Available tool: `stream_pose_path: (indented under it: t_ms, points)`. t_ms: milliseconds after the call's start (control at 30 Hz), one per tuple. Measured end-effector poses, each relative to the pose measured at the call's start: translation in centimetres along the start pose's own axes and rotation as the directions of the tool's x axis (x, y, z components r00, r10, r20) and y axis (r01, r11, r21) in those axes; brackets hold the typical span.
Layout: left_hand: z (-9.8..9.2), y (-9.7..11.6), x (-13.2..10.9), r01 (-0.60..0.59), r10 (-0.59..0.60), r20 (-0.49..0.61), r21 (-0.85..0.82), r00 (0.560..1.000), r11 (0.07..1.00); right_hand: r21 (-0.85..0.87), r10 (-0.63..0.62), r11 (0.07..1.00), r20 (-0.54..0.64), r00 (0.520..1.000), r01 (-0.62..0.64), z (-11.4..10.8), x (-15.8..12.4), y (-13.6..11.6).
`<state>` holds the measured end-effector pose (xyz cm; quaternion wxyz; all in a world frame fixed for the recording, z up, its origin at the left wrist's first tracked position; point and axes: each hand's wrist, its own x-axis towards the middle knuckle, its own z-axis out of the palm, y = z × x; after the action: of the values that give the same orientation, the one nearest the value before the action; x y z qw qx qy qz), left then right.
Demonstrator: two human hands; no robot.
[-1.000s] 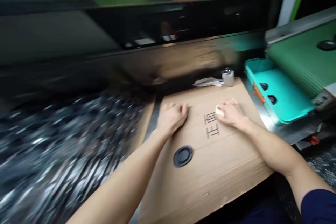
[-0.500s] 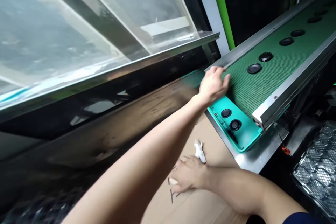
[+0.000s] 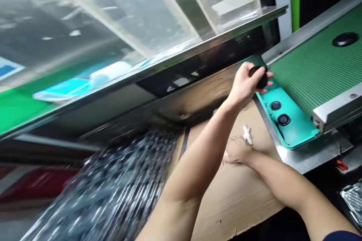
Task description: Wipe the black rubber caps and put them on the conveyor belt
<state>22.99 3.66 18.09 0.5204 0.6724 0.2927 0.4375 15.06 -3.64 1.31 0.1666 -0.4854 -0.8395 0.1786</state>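
My left hand (image 3: 249,83) is raised at the near end of the green conveyor belt (image 3: 311,71) and its fingers are closed on a round black part (image 3: 258,75). Just below it, a teal tray (image 3: 294,135) holds two more black round parts (image 3: 279,113). My right hand (image 3: 236,150) rests low on the brown cardboard sheet (image 3: 240,199), largely hidden behind my left forearm; its fingers look curled beside a small white scrap (image 3: 247,134). One more black round part (image 3: 345,39) lies farther up the belt.
A slanted clear machine cover with a metal edge (image 3: 198,49) overhangs the work area on the left. A blurred stack of shiny plastic trays (image 3: 113,192) lies at lower left. A steel ledge (image 3: 311,158) runs under the teal tray, with another clear tray (image 3: 352,199) at far right.
My left hand went from the cardboard up to the belt's end and now holds a black round part. My view swung up and right, then back left. My right hand stayed on the cardboard.
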Motion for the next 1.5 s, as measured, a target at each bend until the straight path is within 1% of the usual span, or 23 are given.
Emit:
stream_pose_path:
  t_ms: [67, 100, 133, 200, 267, 333, 400, 467, 533, 600, 667, 700, 767, 833, 867, 967, 1100, 1200, 1233, 1267, 1333, 1400, 1500]
  points:
    - [-6.1, -1.1, -5.3, 0.092, -0.119, -0.163, -0.159, 0.979, 0.983, -0.068, 0.053, 0.996, -0.029, 0.998, -0.055, -1.0, 0.1, 0.2]
    - [-8.8, -2.1, -7.8, 0.128, -0.189, -0.241, -0.247, 0.952, 0.961, -0.103, 0.129, 0.985, -0.087, 0.988, -0.138, -1.6, 0.0, 0.4]
    - [-11.1, -3.3, -10.1, 0.156, -0.261, -0.299, -0.333, 0.918, 0.930, -0.126, 0.223, 0.961, -0.157, 0.962, -0.244, -2.3, -0.2, 0.8]
    - [-14.5, -6.1, -13.8, 0.205, -0.407, -0.354, -0.487, 0.842, 0.849, -0.124, 0.421, 0.880, -0.238, 0.875, -0.458, -3.4, -0.6, 1.8]
    - [-16.0, -8.8, -16.3, 0.220, -0.513, -0.358, -0.611, 0.780, 0.760, -0.104, 0.529, 0.824, -0.212, 0.822, -0.557, -4.1, -0.9, 2.9]
    - [-16.1, -10.7, -17.9, 0.209, -0.572, -0.337, -0.698, 0.748, 0.685, -0.079, 0.512, 0.840, -0.214, 0.832, -0.537, -4.2, -0.8, 3.5]
    - [-15.4, -11.8, -18.6, 0.202, -0.598, -0.299, -0.751, 0.744, 0.628, -0.001, 0.390, 0.911, -0.327, 0.861, -0.413, -3.7, -0.3, 3.1]
    - [-14.6, -12.4, -18.8, 0.190, -0.598, -0.264, -0.787, 0.757, 0.587, 0.096, 0.258, 0.966, -0.473, 0.843, -0.242, -2.6, 0.3, 1.7]
    - [-14.1, -12.6, -18.8, 0.172, -0.578, -0.229, -0.813, 0.783, 0.556, 0.149, 0.201, 0.979, -0.534, 0.822, -0.142, -1.3, 0.7, 0.0]
    - [-14.2, -12.8, -18.8, 0.151, -0.556, -0.211, -0.831, 0.804, 0.535, 0.138, 0.149, 0.986, -0.495, 0.856, -0.092, -0.1, 0.7, -1.3]
    - [-14.7, -12.9, -18.9, 0.139, -0.546, -0.206, -0.841, 0.812, 0.523, 0.066, 0.023, 0.998, -0.397, 0.918, 0.003, 0.6, 0.5, -1.9]
    - [-14.9, -12.9, -18.9, 0.136, -0.547, -0.204, -0.845, 0.812, 0.517, 0.022, -0.029, 0.999, -0.349, 0.937, 0.039, 0.6, 0.4, -1.9]
    - [-15.1, -12.8, -18.9, 0.135, -0.549, -0.189, -0.858, 0.814, 0.496, -0.060, -0.030, 0.998, -0.319, 0.947, 0.011, 0.4, 0.3, -1.6]
    - [-14.8, -12.7, -18.8, 0.132, -0.549, -0.178, -0.869, 0.816, 0.478, -0.096, 0.050, 0.991, -0.360, 0.932, -0.090, 0.0, 0.5, -1.4]
    - [-14.6, -12.7, -18.8, 0.129, -0.545, -0.175, -0.871, 0.820, 0.474, -0.100, 0.059, 0.990, -0.369, 0.927, -0.103, -0.1, 0.5, -1.5]
    - [-13.8, -12.5, -18.7, 0.137, -0.528, -0.160, -0.867, 0.834, 0.479, -0.103, 0.015, 0.993, -0.352, 0.936, -0.055, -0.1, 0.8, -1.9]
    - [-13.3, -12.4, -18.6, 0.113, -0.546, -0.192, -0.872, 0.816, 0.476, -0.131, 0.162, 0.965, -0.390, 0.906, -0.229, -0.1, 0.7, -2.1]
    - [-13.1, -12.5, -18.7, 0.121, -0.531, -0.172, -0.873, 0.830, 0.473, -0.127, 0.092, 0.982, -0.338, 0.937, -0.143, -0.1, 0.7, -1.9]
    - [-13.1, -12.5, -18.7, 0.121, -0.525, -0.170, -0.872, 0.834, 0.474, -0.124, 0.075, 0.984, -0.344, 0.936, -0.124, -0.2, 0.7, -1.8]
    - [-13.1, -12.6, -18.6, 0.121, -0.522, -0.169, -0.871, 0.836, 0.477, -0.128, 0.084, 0.982, -0.365, 0.927, -0.140, -0.2, 0.8, -1.6]
    - [-13.4, -12.6, -18.6, 0.104, -0.537, -0.202, -0.867, 0.819, 0.486, -0.149, 0.162, 0.960, -0.398, 0.903, -0.238, -0.3, 0.8, -1.2]
    - [-14.2, -12.5, -18.5, 0.074, -0.563, -0.250, -0.869, 0.788, 0.489, -0.166, 0.227, 0.942, -0.324, 0.919, -0.291, -0.4, 0.6, -1.0]
    - [-16.3, -12.1, -18.4, -0.006, -0.584, -0.313, -0.884, 0.749, 0.467, -0.172, 0.260, 0.942, -0.165, 0.952, -0.287, -0.8, 0.0, -0.9]
